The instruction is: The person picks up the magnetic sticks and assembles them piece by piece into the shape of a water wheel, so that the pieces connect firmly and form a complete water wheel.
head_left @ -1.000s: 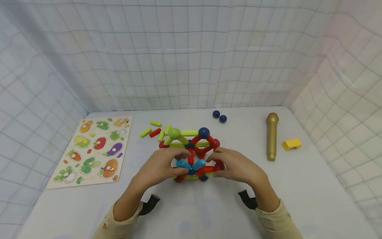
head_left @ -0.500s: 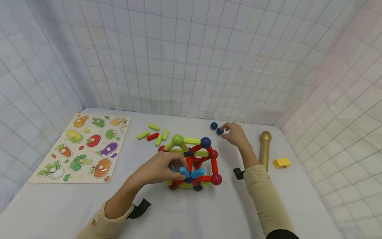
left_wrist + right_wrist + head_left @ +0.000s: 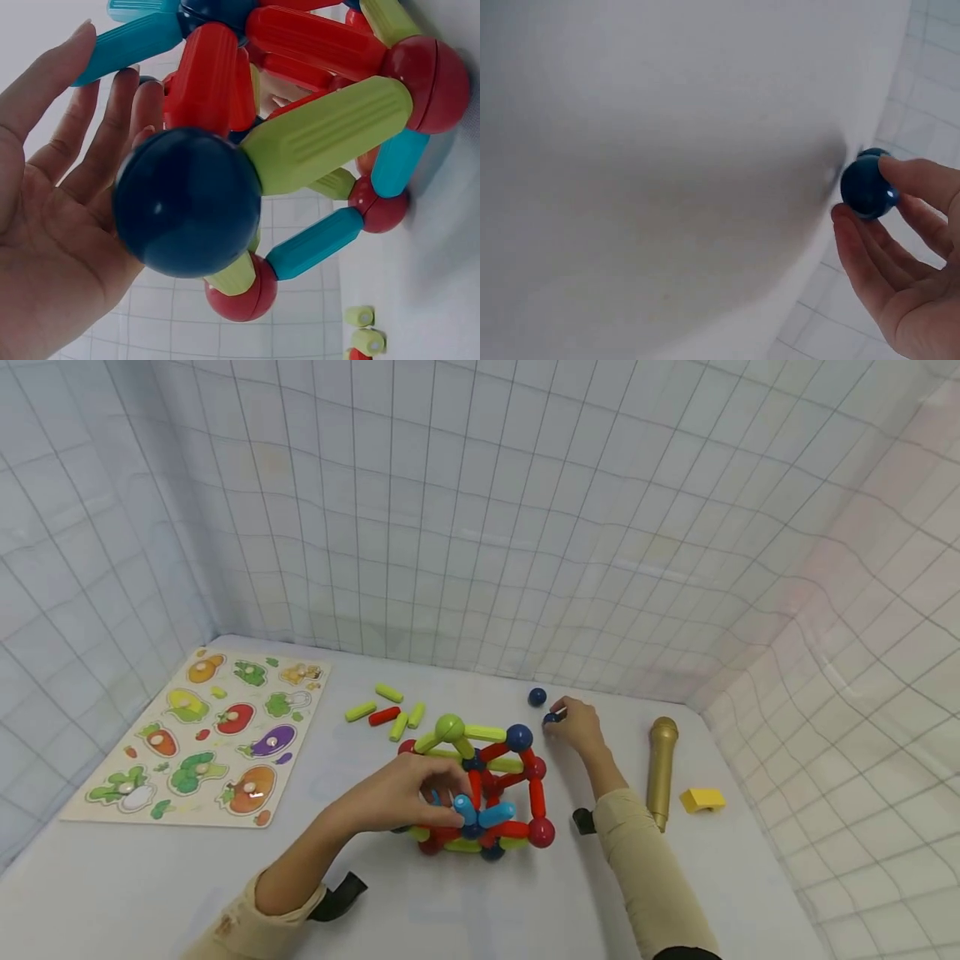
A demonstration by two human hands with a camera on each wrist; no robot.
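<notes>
Dark blue and glossy, the ball [image 3: 868,185] I am picking up is sitting pinched between my right hand's [image 3: 579,727] fingers [image 3: 922,178], just off the far side of the rod-and-ball frame [image 3: 480,785] on the white surface [image 3: 465,910]. My left hand [image 3: 408,793] is steadying that frame from the near left, fingers [image 3: 97,142] lying fairly straight against its red and blue rods rather than curling round them. I am judging this as the fetching step: a ball is gripped, not yet joined to anything. The next move is calling for me to carry it over to an open rod end, approaching gently so the frame is not knocked over, with the left hand bracing.

A second blue ball [image 3: 537,697] is lying just beyond the hand. Loose green and red rods [image 3: 384,712] are resting behind the frame, a vegetable puzzle board [image 3: 202,739] well to the left, a gold microphone [image 3: 661,768] and a yellow block [image 3: 702,799] to the right. Nothing is standing in the short path back.
</notes>
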